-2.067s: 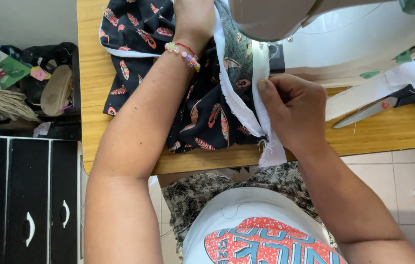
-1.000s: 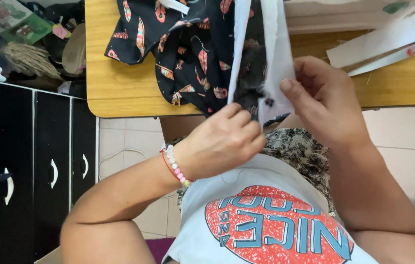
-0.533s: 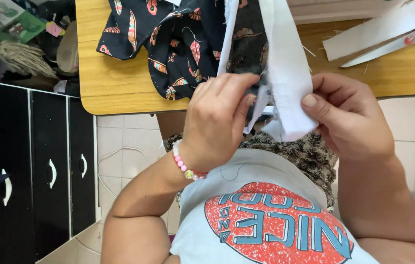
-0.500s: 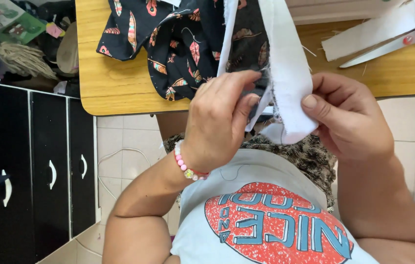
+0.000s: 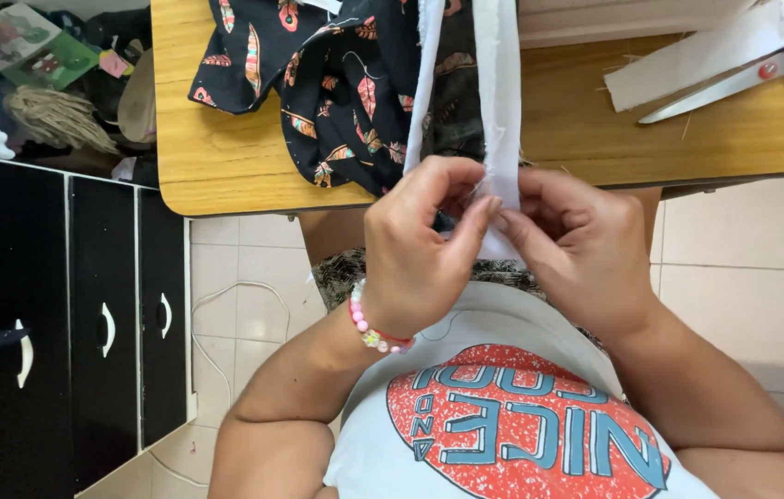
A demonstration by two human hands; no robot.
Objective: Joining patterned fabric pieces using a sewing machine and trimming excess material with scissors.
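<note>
A black fabric [image 5: 346, 83] printed with orange and teal feathers lies on the wooden table [image 5: 225, 166] and hangs over its near edge. A long white fabric strip [image 5: 498, 102] runs down along it toward my lap. My left hand [image 5: 424, 245], with a pink bead bracelet at the wrist, pinches the strip's lower end between thumb and fingers. My right hand [image 5: 577, 249] meets it fingertip to fingertip and pinches the same end of the strip just off the table's edge.
Scissors [image 5: 734, 79] with a dark handle lie on a white cloth piece [image 5: 687, 69] at the table's right. A black cabinet [image 5: 68, 333] with white handles stands at the left, with clutter above it. A white cord [image 5: 216, 342] lies on the tiled floor.
My left hand came off the tabletop fabric and down to the white strip's lower end. Both hands have drawn together and now pinch that end fingertip to fingertip.
</note>
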